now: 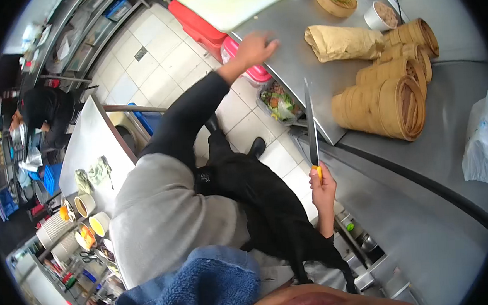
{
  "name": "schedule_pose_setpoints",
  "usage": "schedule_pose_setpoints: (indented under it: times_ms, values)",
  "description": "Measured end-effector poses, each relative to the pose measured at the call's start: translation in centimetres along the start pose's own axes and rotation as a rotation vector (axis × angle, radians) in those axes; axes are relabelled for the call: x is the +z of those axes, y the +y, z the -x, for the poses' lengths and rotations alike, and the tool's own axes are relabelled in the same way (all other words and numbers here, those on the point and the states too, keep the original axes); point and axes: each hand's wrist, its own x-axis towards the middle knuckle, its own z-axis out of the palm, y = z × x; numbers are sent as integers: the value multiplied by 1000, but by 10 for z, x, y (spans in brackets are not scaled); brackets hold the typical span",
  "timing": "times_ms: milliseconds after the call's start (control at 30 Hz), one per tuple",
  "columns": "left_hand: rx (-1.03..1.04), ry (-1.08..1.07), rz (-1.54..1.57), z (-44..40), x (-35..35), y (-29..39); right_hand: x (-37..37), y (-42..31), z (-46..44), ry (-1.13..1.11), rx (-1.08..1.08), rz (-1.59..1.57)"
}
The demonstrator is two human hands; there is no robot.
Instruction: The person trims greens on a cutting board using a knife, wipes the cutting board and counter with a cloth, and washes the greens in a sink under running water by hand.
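My right hand (323, 191) is closed around the yellow handle of a kitchen knife (311, 123). Its long, narrow blade points away from me, past the corner of the steel counter (296, 48). Farther out, my left hand (253, 50) is over the counter's near edge with its fingers loosely bent and nothing visible in them. Just beyond that hand lies a white cutting board (235, 10) with a bit of green on it. A brown paper bag (343, 42) and stacked bamboo steamers (378, 108) stand to the right of the blade.
Below the counter edge are red plastic containers (194, 29) and a clear tub of salad scraps (280, 103). A small steamer (336, 0) and white bowl (382, 16) sit at the back. A black hose (413, 175) crosses the right. Another person (49, 114) bends at far left.
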Motion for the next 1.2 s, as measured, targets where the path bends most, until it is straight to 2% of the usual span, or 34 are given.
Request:
schedule_pose_setpoints:
  times_ms: [33, 133, 233, 333, 367, 433, 500, 533, 567, 633, 700, 767, 833, 900, 933, 1033, 1067, 1100, 1133, 1167, 1200]
  values:
    - [87, 101, -168, -26, 16, -26, 0, 3, -6, -34, -57, 50]
    - [324, 216, -492, -40, 32, -77, 0, -9, -17, -60, -99, 68]
    - [-11, -97, -432, -6, -15, -54, -1, 2, -22, -15, -39, -52]
    - [-250, -190, -483, 85, -64, -51, 7, -8, -28, -78, -56, -33]
    - [-360, -344, -491, 123, -74, -66, 7, -11, -31, -100, -65, -31]
    - [-639, -230, -348, 221, -86, -101, 19, -25, -44, -184, -99, 34]
    - [-643, -32, -268, 311, -117, -112, 33, -44, -60, -278, -143, 80]
    - [-694, 97, -209, 334, -139, -105, 41, -47, -71, -332, -173, 116]
    - [-856, 78, -224, 346, -164, -100, 53, -52, -84, -372, -207, 102]
    - [-987, 190, -364, 368, -220, -77, 82, -67, -96, -453, -264, 77]
    - [-1241, 415, -244, 383, -287, -55, 120, -96, -109, -587, -222, 217]
    - [-1198, 635, -797, 437, -333, -95, 153, -126, -128, -751, -137, 458]
    - [-1432, 793, -1211, 494, -352, -146, 192, -124, -152, -828, -205, 324]
    - [-1494, 830, -1301, 520, -325, -198, 233, -129, -163, -879, -170, 137]
    - [-1498, 835, -1329, 515, -313, -221, 255, -135, -165, -950, -49, 110]
    - [-953, 635, -499, 447, -316, -238, 314, -159, -187, -1086, 296, -100]
    - [-938, 671, -40, 396, -326, -204, 334, -165, -186, -1135, 336, -153]
    - [-793, 712, 116, 359, -316, -200, 355, -176, -186, -1233, 284, -166]
    - [-651, 761, 251, 324, -312, -195, 375, -184, -186, -1218, 312, -162]
    - [-538, 721, 302, 293, -311, -173, 392, -195, -191, -1243, 308, -183]
    - [-447, 564, 462, 270, -309, -154, 408, -201, -193, -1277, 320, -197]
